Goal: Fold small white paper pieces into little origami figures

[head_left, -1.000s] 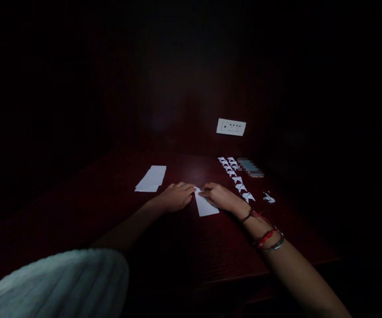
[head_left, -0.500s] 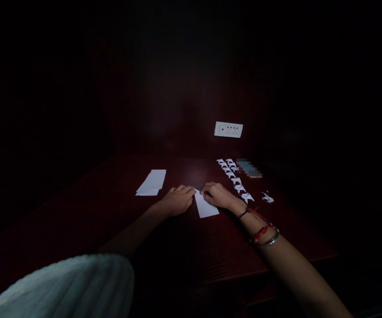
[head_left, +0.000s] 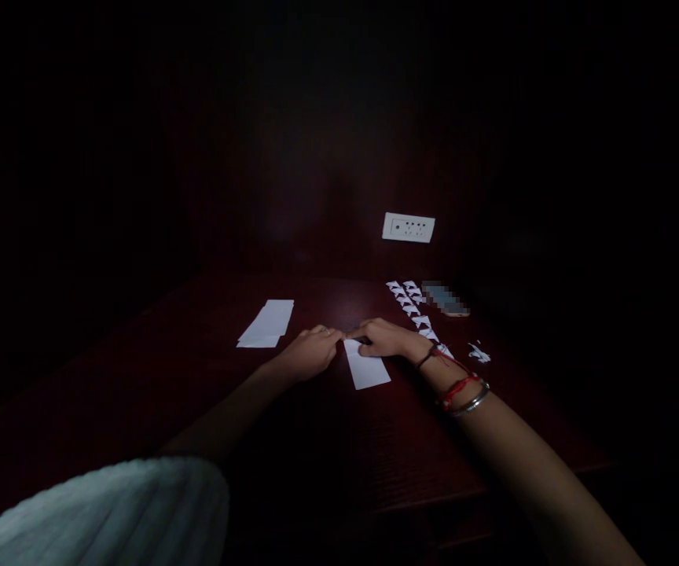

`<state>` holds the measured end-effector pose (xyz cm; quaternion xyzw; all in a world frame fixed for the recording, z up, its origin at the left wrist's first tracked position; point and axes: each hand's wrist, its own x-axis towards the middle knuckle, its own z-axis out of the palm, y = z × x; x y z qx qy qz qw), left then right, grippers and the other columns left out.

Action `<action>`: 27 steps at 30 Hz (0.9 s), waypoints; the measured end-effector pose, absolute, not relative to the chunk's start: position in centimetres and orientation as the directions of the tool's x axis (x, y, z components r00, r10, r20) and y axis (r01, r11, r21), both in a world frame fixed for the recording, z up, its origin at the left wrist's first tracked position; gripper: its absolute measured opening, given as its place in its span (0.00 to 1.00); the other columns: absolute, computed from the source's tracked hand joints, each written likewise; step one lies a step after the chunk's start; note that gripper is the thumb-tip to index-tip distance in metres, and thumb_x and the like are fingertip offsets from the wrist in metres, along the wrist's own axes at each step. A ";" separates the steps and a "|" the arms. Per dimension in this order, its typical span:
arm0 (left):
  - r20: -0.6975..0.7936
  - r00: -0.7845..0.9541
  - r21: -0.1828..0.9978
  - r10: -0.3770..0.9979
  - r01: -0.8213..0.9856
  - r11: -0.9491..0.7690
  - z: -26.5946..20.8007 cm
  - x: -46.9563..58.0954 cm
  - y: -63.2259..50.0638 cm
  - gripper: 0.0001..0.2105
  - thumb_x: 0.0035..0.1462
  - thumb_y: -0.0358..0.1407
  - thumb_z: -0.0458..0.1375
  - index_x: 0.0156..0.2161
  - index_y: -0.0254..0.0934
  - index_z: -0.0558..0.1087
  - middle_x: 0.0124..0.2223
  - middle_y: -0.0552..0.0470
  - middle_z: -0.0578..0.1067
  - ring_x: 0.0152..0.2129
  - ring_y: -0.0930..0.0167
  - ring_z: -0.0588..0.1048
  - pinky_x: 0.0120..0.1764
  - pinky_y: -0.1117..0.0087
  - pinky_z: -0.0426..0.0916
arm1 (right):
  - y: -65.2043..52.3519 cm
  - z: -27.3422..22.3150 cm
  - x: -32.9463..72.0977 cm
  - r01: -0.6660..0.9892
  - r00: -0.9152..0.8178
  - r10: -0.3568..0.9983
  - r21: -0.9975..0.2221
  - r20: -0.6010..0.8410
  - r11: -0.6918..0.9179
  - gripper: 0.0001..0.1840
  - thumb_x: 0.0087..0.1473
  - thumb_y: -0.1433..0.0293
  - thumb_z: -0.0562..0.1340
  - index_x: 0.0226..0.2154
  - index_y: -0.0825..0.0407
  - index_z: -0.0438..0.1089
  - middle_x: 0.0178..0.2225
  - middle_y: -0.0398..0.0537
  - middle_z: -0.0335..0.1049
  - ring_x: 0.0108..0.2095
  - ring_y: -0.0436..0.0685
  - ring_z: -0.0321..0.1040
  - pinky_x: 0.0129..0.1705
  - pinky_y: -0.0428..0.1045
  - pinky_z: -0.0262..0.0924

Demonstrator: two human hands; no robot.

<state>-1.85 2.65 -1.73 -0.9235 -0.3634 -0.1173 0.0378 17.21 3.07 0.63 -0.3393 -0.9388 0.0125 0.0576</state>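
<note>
Right hand (head_left: 385,338) stretches its forefinger to the far edge of a white rectangular paper sheet (head_left: 370,373), thumb set apart on the paper. Left hand (head_left: 309,354) has its fingers together at the far left corner; whether they pinch it, I cannot tell. The sheet lies on a dark red table (head_left: 410,444), partly covered by the right hand. White folded paper pieces (head_left: 423,322) run in rows just beyond; the right wrist, wearing a red cord bracelet (head_left: 459,387) and a silver bangle (head_left: 474,402), hides part of the nearest piece. Left of the hands lies a stack of white paper sheets (head_left: 267,324); to the right, white paper scraps (head_left: 480,354) and a flat phone-like device (head_left: 446,299). A white socket plate (head_left: 409,228) is on the wall behind. Half a second ago, the right forefinger was bent and the nearest folded piece showed more fully. The device's face is pixelated, unreadable.
</note>
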 end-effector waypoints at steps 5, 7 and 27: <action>0.265 0.701 -0.012 0.662 0.689 -0.724 -1.6 -1.8 2.4 0.15 0.53 0.31 0.41 0.46 0.39 0.59 0.44 0.50 0.65 0.41 0.68 0.61 0.40 0.67 0.56 | 2.0 1.1 16.8 0.715 -0.697 0.713 0.003 0.077 0.699 0.18 0.43 0.70 0.53 0.41 0.53 0.63 0.34 0.49 0.66 0.33 0.52 0.60 0.33 0.44 0.50; 0.290 0.700 -0.029 0.652 0.688 -0.725 -1.8 -1.9 2.4 0.16 0.52 0.30 0.42 0.47 0.40 0.58 0.45 0.51 0.64 0.41 0.68 0.61 0.40 0.67 0.56 | 1.5 1.3 16.8 0.738 -0.674 0.734 0.043 0.083 0.673 0.18 0.44 0.68 0.53 0.40 0.52 0.64 0.34 0.49 0.66 0.33 0.53 0.60 0.33 0.44 0.49; 0.330 0.701 -0.065 0.633 0.685 -0.725 -2.1 -1.8 2.5 0.15 0.52 0.31 0.42 0.46 0.39 0.59 0.44 0.50 0.64 0.39 0.68 0.61 0.37 0.68 0.57 | -1.7 2.0 19.5 0.753 -0.657 0.749 0.026 0.083 0.657 0.14 0.44 0.67 0.54 0.36 0.52 0.68 0.33 0.47 0.67 0.33 0.51 0.61 0.35 0.44 0.50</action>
